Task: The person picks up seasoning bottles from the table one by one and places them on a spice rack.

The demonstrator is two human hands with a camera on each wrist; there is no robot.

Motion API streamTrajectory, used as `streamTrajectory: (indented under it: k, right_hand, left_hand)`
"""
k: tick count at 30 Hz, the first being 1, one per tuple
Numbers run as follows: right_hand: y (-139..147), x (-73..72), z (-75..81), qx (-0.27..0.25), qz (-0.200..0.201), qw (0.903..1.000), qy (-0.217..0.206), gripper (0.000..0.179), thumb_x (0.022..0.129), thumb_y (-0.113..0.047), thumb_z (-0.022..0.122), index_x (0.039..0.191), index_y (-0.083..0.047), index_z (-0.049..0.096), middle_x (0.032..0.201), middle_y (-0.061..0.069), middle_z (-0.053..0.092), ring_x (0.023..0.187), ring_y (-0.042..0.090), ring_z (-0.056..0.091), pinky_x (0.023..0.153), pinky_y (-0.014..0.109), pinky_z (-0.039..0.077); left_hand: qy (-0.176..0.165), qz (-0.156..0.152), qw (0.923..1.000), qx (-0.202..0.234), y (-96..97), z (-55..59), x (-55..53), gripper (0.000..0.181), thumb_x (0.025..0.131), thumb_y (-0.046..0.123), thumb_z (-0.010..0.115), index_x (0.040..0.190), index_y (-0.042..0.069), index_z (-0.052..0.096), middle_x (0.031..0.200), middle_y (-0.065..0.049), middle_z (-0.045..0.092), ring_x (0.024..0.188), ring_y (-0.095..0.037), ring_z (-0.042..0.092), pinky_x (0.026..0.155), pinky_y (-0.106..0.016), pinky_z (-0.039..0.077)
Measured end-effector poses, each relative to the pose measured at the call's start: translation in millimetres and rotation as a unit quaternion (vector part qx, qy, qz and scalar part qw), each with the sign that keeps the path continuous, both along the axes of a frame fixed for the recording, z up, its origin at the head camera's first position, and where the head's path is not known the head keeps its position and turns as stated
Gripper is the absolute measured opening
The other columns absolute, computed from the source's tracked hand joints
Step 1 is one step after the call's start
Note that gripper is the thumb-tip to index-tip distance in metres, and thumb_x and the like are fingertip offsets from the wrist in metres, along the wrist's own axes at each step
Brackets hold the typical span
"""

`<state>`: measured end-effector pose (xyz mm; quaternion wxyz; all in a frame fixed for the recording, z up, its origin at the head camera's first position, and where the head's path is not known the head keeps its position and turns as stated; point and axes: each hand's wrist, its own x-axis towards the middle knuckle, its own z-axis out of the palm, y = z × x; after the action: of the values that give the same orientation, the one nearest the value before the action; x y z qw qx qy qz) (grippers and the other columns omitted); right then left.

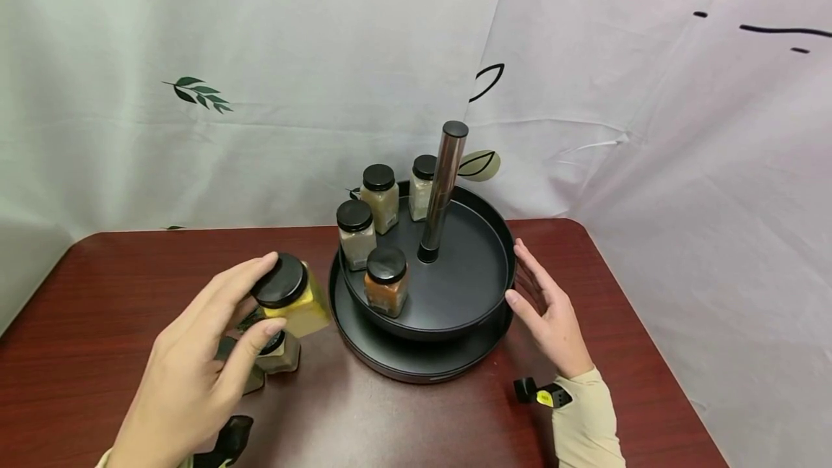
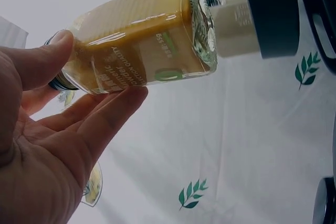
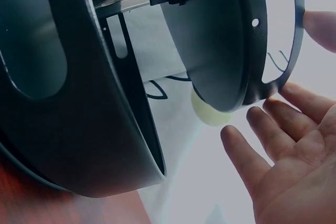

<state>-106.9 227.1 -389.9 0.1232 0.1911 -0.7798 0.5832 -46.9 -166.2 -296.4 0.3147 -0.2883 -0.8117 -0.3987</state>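
My left hand (image 1: 195,360) pinches a glass jar of yellow turmeric powder (image 1: 302,309) near its black lid, tilted, left of a black two-tier turntable rack. In the left wrist view the thumb and fingers sit on either side of the jar (image 2: 142,35), near its lid end. My right hand (image 1: 549,320) is at the right rim of the upper tray (image 1: 471,273), fingers extended. Its thumb and fingertips touch that rim in the right wrist view. Several black-lidded spice jars stand along the upper tray's left side, including an orange-brown one (image 1: 386,291).
A shiny metal post (image 1: 443,186) rises from the upper tray. The wider lower tray (image 1: 422,370) is underneath. More jars (image 1: 284,357) stand on the red-brown table (image 1: 364,425), partly hidden behind my left hand. A white patterned curtain (image 1: 292,56) hangs behind.
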Motion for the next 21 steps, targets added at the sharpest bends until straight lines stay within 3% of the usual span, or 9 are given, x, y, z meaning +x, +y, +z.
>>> streamTrajectory:
  k: [8,15,18,21]
  right_hand:
    - [-0.1,0.1,-0.5,0.000,0.000,1.0000,0.001,0.065,0.097,0.008,0.057,0.156,-0.013,0.037,0.163,0.008,0.031,0.143,0.022,0.040,0.112,0.026,0.037]
    - [0.6,-1.0,-1.0,0.001,-0.001,1.0000,0.000,0.065,0.097,0.008,0.058,0.156,-0.011,0.038,0.162,0.007,0.032,0.143,0.023,0.041,0.112,0.027,0.037]
    - [0.7,-1.1,-1.0,0.001,-0.001,1.0000,-0.001,0.065,0.097,0.008,0.059,0.156,-0.011,0.038,0.162,0.007,0.031,0.143,0.022,0.041,0.112,0.028,0.037]
    - [0.7,-0.9,-0.9,0.002,-0.001,1.0000,-0.002,0.065,0.097,0.007,0.058,0.156,-0.012,0.037,0.162,0.008,0.031,0.143,0.023,0.040,0.112,0.027,0.037]
  left_hand:
    - [0.013,-0.027,0.9993,-0.024,12.0,0.1,-0.6,0.056,0.105,0.040,0.052,0.137,-0.006,0.057,0.125,-0.012,0.064,0.097,-0.004,0.061,0.087,-0.011,0.046]
    - [-0.012,-0.054,0.9968,-0.057,26.5,3.3,-0.3,0.053,0.107,0.040,0.047,0.143,0.001,0.053,0.131,-0.006,0.061,0.086,-0.001,0.052,0.064,-0.010,0.041]
    - [-0.015,-0.072,0.9958,-0.054,34.0,3.6,-1.5,0.052,0.107,0.039,0.047,0.143,0.003,0.054,0.131,-0.006,0.061,0.091,-0.004,0.058,0.072,-0.011,0.042]
    - [-0.008,-0.092,0.9947,-0.047,41.8,3.4,-3.5,0.051,0.107,0.037,0.049,0.143,0.001,0.054,0.131,-0.007,0.061,0.108,-0.014,0.061,0.087,-0.014,0.043]
